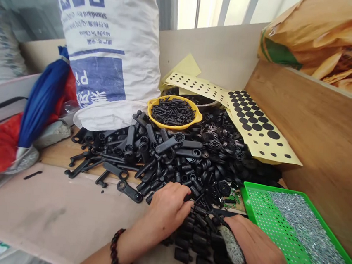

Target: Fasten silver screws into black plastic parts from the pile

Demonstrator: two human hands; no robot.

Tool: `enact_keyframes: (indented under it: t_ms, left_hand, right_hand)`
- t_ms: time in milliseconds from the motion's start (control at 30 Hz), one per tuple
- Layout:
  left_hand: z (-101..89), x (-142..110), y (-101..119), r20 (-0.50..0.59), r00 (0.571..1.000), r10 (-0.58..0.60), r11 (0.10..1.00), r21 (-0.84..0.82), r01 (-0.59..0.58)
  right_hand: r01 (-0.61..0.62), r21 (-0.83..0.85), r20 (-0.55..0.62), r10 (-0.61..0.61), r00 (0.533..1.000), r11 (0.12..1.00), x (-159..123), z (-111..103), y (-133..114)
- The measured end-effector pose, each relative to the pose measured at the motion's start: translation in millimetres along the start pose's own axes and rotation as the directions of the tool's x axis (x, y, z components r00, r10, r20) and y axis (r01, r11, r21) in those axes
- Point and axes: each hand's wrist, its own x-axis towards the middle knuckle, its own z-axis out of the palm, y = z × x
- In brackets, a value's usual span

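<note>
A big heap of black plastic parts [192, 158] covers the middle of the bench: long arms with ring ends, short tubes and round wheels. My left hand [168, 208], with a dark bead bracelet on the wrist, lies fingers-down on the near edge of the heap, its fingertips among short black tubes [199, 229]. My right hand [258, 252] rests beside it, closed round a grey, textured tool handle [231, 247] that points toward the tubes.
A green perforated tray [256, 206] of small silver screws sits at the right. A yellow bowl [197, 116] of black screws stands behind the heap. Yellow sticker sheets [257, 131] with black dots lean on the wooden wall. A white sack [109, 46] stands at the back left.
</note>
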Motion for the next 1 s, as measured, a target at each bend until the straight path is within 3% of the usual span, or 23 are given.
enact_keyframes:
  t_ms: [67,167,333,467,633,800,1000]
  left_hand:
    - [0.0,7.8,-4.1,0.088,0.996,-0.007,0.953,0.303,-0.02]
    - [4.3,16.6,-4.1,0.174,0.984,-0.044,0.891,0.451,-0.039]
    - [7.4,22.3,-1.6,0.187,0.981,-0.055,0.876,0.48,-0.043]
    - [5.6,23.7,-1.6,0.201,0.977,-0.068,0.872,0.487,-0.039]
    - [5.6,24.4,-2.2,0.199,0.977,-0.08,0.879,0.476,-0.025]
    - [2.7,26.3,-7.1,0.194,0.977,-0.084,0.89,0.455,-0.014]
    - [-1.0,26.6,-8.6,0.194,0.979,-0.056,0.892,0.45,-0.038]
  right_hand:
    - [0.001,-0.002,0.01,-0.001,1.0,1.0,2.2,-1.9,-0.5]
    - [0.021,-0.02,0.032,-0.021,0.999,1.0,4.8,-5.0,-1.0]
    - [0.023,-0.058,0.059,-0.02,0.998,0.998,5.4,-8.1,-0.5]
    - [0.069,-0.112,0.007,-0.069,0.998,0.991,7.1,-9.3,-1.2]
    - [-0.019,-0.02,0.115,0.021,0.993,1.0,7.2,-8.7,0.6]
    - [-0.019,0.026,0.042,0.018,0.999,0.999,2.1,-5.3,0.7]
    - [-0.123,0.146,0.061,0.115,0.991,0.982,-4.9,1.1,-1.4]
